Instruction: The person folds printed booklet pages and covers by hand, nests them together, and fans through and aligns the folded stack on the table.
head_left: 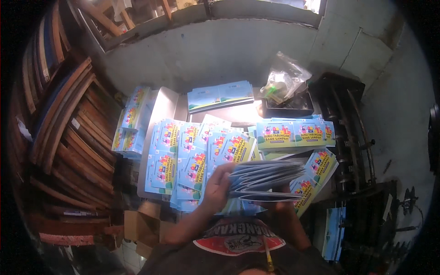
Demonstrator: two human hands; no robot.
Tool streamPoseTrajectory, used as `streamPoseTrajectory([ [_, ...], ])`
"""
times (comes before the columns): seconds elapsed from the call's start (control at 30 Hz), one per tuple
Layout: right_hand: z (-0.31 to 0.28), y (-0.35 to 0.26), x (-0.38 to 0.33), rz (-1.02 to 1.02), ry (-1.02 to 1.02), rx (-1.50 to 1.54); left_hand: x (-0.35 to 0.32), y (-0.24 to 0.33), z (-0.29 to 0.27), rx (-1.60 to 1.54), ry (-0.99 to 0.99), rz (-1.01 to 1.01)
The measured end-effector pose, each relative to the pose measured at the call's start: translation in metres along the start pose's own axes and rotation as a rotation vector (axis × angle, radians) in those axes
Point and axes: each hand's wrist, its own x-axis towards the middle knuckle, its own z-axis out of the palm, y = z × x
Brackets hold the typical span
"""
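Sheaf of folded sheets [266,178] held up over the near side of a cover-strewn worktop [236,115], in front of the person's chest.

Left hand [217,187] grasps the sheaf's left end; right hand [280,207] is under its right part, fingers mostly hidden, grip cannot be told. Sheet edges fan toward the right. Open room is scant: overlapping blue-and-yellow printed covers [197,160] run close to the worktop's left edge; a bright bare strip shows below the far stack of covers [220,95]. Dark machine [350,133] crowds the right side, its detail lost in shadow. Clear plastic bag [288,75] on the black box [293,109]; contents hard to make out. Wooden frames [73,146] at left run into the dark rim.
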Motion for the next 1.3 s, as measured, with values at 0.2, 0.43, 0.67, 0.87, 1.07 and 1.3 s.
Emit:
streamPoseTrajectory([
  [0.2,0.036,0.03,-0.027,0.143,-0.038,0.262,-0.016,0.037,0.0,0.85,0.035,0.749],
  [0.43,0.022,0.018,-0.017,0.301,0.026,0.841,-0.016,0.049,0.002,0.92,-0.008,0.644],
  [0.67,0.018,0.012,-0.007,0.306,0.053,0.891,-0.021,0.044,-0.008,0.559,0.191,0.675],
  [0.87,-0.005,0.006,-0.012,0.041,-0.017,0.296,0.011,0.12,-0.068,1.905,1.116,0.637],
  [1.07,0.029,0.021,-0.015,0.354,0.039,1.178,0.053,0.105,-0.099,0.483,1.119,0.743],
  [1.3,0.014,-0.004,0.006,0.406,0.262,1.135,0.033,0.016,-0.011,0.248,0.257,0.206],
])
